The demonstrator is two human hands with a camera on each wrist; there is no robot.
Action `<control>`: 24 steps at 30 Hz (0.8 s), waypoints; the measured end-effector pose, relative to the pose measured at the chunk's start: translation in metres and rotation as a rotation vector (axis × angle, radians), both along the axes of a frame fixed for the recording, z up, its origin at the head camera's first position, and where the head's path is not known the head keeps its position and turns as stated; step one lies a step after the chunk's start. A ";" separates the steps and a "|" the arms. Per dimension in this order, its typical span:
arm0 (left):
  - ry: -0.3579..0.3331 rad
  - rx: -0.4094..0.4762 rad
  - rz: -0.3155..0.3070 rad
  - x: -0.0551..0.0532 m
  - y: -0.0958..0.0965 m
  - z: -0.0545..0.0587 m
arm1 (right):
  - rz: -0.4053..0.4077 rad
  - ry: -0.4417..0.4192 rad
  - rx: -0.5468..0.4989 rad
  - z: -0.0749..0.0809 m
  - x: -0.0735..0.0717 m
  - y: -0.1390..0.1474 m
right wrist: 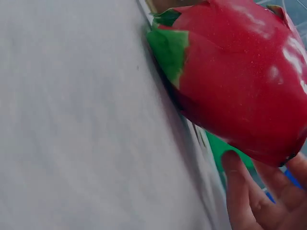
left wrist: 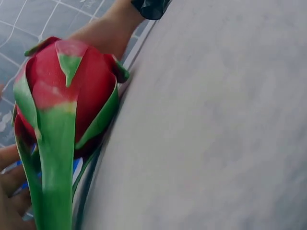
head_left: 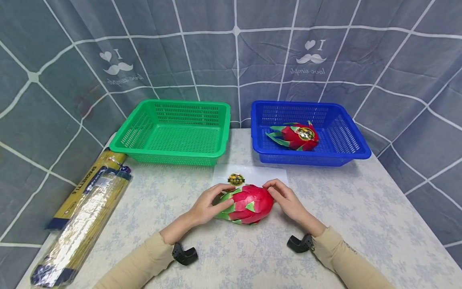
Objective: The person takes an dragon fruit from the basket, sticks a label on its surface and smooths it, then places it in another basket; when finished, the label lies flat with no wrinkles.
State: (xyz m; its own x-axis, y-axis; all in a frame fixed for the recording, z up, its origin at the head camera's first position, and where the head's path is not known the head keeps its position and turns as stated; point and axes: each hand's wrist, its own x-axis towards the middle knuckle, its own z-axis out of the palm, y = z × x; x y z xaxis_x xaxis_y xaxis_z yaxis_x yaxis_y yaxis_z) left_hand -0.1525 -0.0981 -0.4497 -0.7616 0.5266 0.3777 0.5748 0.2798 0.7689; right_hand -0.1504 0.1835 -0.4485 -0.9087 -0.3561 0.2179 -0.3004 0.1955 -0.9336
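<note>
Our left hand (head_left: 208,204) loosely grips the leafy end of the dragon fruit (head_left: 251,204) on the table (head_left: 245,257); our right hand (head_left: 288,202) rests relaxed at its blunt end; it looks firm, probably slippery, best cupped round the middle.

We see one dragon fruit (head_left: 252,204), its glossy red skin set with green-tipped scales, uncut where visible. It lies on its side, just below the frame's centre, longer green leaves toward the left, rounded end toward the right.
</note>
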 end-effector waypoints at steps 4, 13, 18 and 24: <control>0.007 -0.003 0.050 -0.010 -0.005 0.004 | -0.059 -0.025 0.060 0.017 -0.012 0.002; -0.010 -0.120 0.202 -0.025 -0.023 0.002 | 0.199 -0.075 0.291 0.043 -0.061 -0.012; -0.008 -0.194 0.208 -0.025 -0.025 -0.005 | 0.296 -0.147 0.303 0.046 -0.079 -0.028; 0.016 -0.219 0.217 -0.025 -0.024 -0.008 | 0.285 -0.209 0.344 0.042 -0.090 -0.040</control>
State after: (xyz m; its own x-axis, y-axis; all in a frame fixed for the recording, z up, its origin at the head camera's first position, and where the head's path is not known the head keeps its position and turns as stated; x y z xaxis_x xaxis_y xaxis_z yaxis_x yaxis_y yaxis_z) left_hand -0.1778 -0.1222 -0.4581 -0.8602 0.4222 0.2862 0.4949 0.5553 0.6683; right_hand -0.2406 0.1434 -0.4060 -0.7763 -0.6162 -0.1328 -0.1999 0.4404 -0.8753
